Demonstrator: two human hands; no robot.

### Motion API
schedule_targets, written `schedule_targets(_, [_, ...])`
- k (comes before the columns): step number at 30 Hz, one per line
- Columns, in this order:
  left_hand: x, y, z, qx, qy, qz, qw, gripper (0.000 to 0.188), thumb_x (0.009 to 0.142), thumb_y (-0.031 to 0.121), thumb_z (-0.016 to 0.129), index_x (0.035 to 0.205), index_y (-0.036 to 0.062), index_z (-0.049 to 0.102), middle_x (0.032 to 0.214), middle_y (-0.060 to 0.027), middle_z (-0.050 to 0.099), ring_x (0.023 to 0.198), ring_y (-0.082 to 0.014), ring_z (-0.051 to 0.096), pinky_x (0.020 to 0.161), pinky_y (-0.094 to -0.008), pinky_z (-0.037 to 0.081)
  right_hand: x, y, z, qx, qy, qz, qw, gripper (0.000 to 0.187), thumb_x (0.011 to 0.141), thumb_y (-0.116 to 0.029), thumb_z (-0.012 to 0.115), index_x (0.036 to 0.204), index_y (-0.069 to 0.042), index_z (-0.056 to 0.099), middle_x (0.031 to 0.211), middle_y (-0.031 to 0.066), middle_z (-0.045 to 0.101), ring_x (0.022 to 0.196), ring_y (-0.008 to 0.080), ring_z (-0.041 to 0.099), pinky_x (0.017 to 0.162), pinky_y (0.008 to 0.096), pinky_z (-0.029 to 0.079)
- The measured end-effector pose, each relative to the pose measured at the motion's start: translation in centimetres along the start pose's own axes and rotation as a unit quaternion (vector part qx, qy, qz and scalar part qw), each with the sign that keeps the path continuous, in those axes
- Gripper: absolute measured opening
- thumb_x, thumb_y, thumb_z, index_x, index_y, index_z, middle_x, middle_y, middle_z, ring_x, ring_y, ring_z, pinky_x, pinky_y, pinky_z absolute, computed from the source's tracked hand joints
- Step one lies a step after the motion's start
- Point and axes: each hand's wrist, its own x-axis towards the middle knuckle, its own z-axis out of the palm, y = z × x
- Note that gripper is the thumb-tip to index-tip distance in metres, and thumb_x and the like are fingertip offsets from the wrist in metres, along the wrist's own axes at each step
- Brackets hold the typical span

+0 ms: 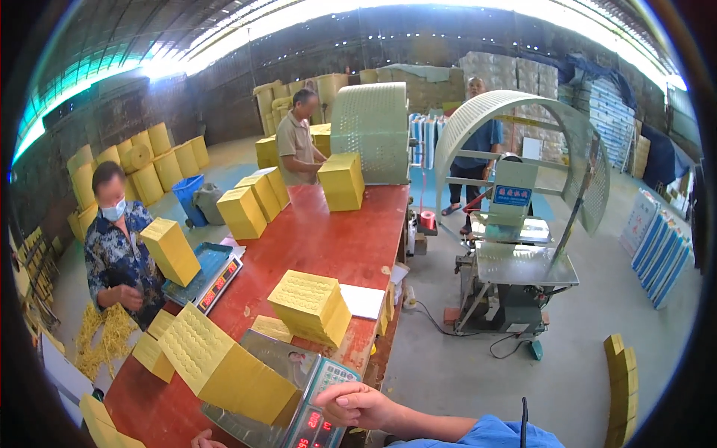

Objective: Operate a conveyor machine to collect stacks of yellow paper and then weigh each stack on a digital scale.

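Observation:
On the near end of the red table, a large yellow paper stack (228, 366) with a wavy-cut top face sits tilted in the view on a metal-topped digital scale (254, 427). My right hand (360, 407) hovers by the scale's lit red display, its fingers curled in; nothing shows in them. Of my left hand (206, 439), only a small part shows at the lower edge, below the stack; its fingers are mostly cut off. Beyond the scale stands another yellow paper stack (312, 306), beside a white sheet (362, 300).
The red table (328, 239) runs away from me, with more yellow stacks (243, 211) on it. At left a masked co-worker (123, 231) stands by a second scale (213, 280). Another person (297, 142) works at the far end. A strapping machine (523, 261) stands right.

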Motion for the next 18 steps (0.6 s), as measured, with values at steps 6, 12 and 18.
schedule_targets(6, [0.5, -0.4, 1.2, -0.058, -0.012, -0.006, 0.998, 0.023, 0.097, 0.021, 0.050, 0.100, 0.0045, 0.066, 0.068, 0.0022, 0.051, 0.057, -0.0072, 0.037, 0.052, -0.0228, 0.029, -1.0, -0.7, -0.4, -0.016, 0.006, 0.016, 1.000, 0.039, 0.100, -0.017, 0.049, 0.131, 0.005, 0.057, 0.064, -0.0065, 0.036, 0.057, 0.0076, 0.035, 0.056, 0.0250, 0.030])
schedule_targets(12, [0.4, -2.1, 0.2, -0.069, -0.010, -0.021, 0.997, 0.022, 0.096, 0.021, 0.050, 0.097, 0.0061, 0.067, 0.069, 0.0023, 0.053, 0.057, -0.0076, 0.038, 0.053, -0.0228, 0.029, -3.8, 1.1, -2.4, 0.017, 0.026, 0.063, 0.998, 0.031, 0.099, -0.020, 0.055, 0.121, -0.001, 0.065, 0.083, 0.0084, 0.051, 0.074, 0.0201, 0.048, 0.064, 0.0358, 0.039])
schedule_targets(18, [-0.7, -0.8, 0.1, -0.028, -0.030, -0.029, 0.999, 0.025, 0.098, 0.022, 0.048, 0.097, 0.0056, 0.066, 0.073, 0.0021, 0.053, 0.060, -0.0081, 0.039, 0.055, -0.0228, 0.031, -3.0, 0.5, 1.7, -0.045, 0.039, 0.019, 0.998, 0.039, 0.099, -0.021, 0.053, 0.126, 0.007, 0.060, 0.061, -0.0057, 0.038, 0.054, 0.0072, 0.035, 0.054, 0.0248, 0.029])
